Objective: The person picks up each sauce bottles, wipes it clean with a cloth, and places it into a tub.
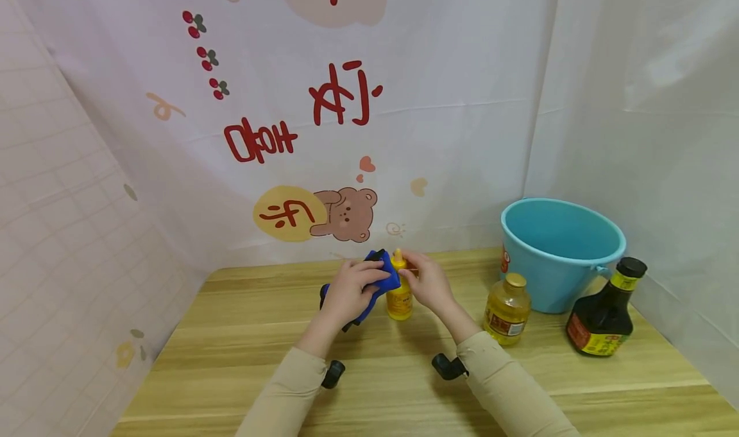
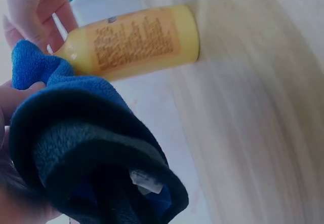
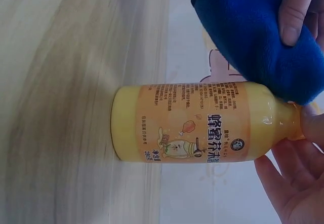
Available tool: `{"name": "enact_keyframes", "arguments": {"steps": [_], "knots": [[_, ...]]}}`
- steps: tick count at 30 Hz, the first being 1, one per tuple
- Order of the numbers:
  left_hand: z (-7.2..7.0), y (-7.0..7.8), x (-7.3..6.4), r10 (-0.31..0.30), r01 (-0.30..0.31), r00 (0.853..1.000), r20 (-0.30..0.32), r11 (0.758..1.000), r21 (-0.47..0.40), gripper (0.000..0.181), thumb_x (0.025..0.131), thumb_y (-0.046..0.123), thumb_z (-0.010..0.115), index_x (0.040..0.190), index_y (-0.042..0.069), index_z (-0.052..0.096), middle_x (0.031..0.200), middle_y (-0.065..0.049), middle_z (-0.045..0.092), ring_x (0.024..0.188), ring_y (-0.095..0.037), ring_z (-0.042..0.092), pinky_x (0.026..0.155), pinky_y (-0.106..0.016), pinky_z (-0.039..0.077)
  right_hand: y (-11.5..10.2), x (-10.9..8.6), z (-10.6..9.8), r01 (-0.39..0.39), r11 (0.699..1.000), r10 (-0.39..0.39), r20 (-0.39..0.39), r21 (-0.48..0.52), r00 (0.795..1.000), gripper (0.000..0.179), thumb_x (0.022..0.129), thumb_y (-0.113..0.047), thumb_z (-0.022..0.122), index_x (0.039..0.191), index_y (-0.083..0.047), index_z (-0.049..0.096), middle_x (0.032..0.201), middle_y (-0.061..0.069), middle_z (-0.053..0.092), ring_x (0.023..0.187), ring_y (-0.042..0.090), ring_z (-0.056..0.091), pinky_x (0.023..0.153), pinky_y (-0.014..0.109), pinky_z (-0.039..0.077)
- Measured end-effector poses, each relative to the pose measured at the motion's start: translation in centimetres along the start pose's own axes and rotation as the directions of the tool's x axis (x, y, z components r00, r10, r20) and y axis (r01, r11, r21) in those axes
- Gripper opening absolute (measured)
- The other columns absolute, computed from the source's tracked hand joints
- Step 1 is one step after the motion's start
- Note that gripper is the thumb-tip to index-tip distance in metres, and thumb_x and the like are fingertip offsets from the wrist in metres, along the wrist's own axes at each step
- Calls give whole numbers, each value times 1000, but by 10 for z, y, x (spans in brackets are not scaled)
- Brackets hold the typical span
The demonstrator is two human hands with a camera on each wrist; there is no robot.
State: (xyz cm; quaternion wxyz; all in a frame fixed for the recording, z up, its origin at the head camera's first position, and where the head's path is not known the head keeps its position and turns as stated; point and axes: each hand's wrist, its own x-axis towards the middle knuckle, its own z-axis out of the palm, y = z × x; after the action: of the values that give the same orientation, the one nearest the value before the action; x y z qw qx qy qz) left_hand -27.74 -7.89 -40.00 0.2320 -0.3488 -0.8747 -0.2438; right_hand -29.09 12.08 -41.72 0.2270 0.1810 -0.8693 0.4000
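A yellow honey mustard squeeze bottle (image 1: 399, 303) with a pointed cap is upright at the table's middle, its printed label facing the right wrist view. Near its neck, my right hand (image 1: 430, 283) grips it between thumb and fingers. My left hand (image 1: 349, 289) holds a bunched blue cloth (image 1: 385, 276) with black edging. In the right wrist view the blue cloth (image 3: 248, 26) lies against the bottle's shoulder, the left thumb pressing on it. The left wrist view shows the folded cloth (image 2: 76, 148) hanging beside the bottle (image 2: 142, 44).
Right of my hands stand a jar of yellow oil (image 1: 507, 312) with a gold cap and a dark sauce bottle (image 1: 602, 315) with a black cap. Behind them is a light blue bucket (image 1: 554, 283). A printed white curtain (image 1: 450, 135) borders the wooden table (image 1: 242, 353) at the back.
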Motion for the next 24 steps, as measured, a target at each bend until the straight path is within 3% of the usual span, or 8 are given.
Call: {"name": "enact_keyframes", "arguments": {"steps": [16, 24], "knots": [[12, 2, -8, 39, -41, 999, 37, 998, 51, 25, 87, 6, 75, 110, 15, 77, 124, -6, 68, 107, -34, 60, 89, -47, 50, -1, -1, -1, -2, 1000, 2, 21, -12, 1000, 37, 91, -2, 68, 128, -2, 65, 115, 17, 67, 99, 32, 68, 81, 39, 57], [13, -1, -18, 37, -37, 999, 29, 999, -13, 27, 86, 1, 75, 109, 14, 77, 124, -8, 68, 107, -34, 59, 90, -46, 50, -1, -1, 0, -3, 1000, 3, 19, -14, 1000, 38, 92, -2, 69, 129, -1, 64, 116, 17, 66, 100, 32, 68, 81, 39, 57]]}}
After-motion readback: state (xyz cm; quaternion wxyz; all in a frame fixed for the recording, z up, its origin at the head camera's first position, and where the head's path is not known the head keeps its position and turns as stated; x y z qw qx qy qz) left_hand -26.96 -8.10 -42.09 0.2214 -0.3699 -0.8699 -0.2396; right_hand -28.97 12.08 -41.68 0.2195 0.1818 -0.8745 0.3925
